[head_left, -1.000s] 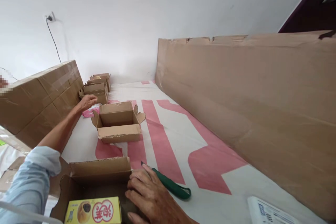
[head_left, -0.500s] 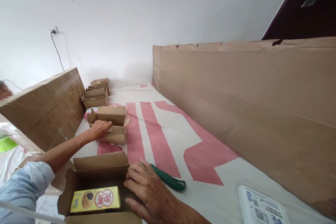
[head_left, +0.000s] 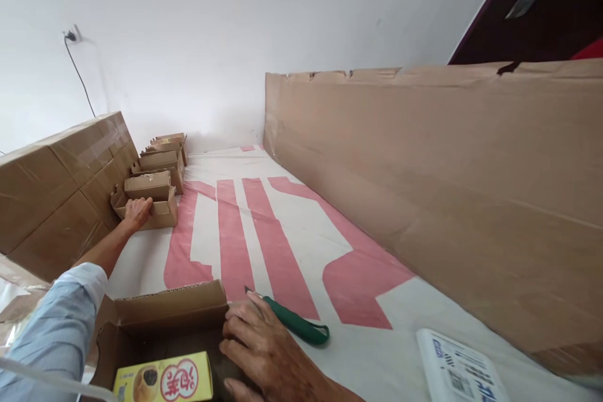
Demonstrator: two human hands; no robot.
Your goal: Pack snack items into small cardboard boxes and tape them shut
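Toward nine o'clock, an open carton (head_left: 164, 216) stands on the cloth-covered bench (head_left: 386, 295), the left hand (head_left: 138, 212) pinching its near wall, probably because that edge gives a ready hold; its floor is hidden. Between seven and eight, a nearer carton (head_left: 170, 299) holds a yellow box (head_left: 164, 380) lying printed face up. At six, the right hand (head_left: 271, 348) bends over this carton's right side, seemingly to steady it; I cannot tell whether its grip also clasps the green-handled knife (head_left: 301, 325) just beside. Just past nine, more open cartons (head_left: 162, 160) line the taped stack (head_left: 47, 195), likely for order. Toward three runs a cardboard panel (head_left: 424, 169).
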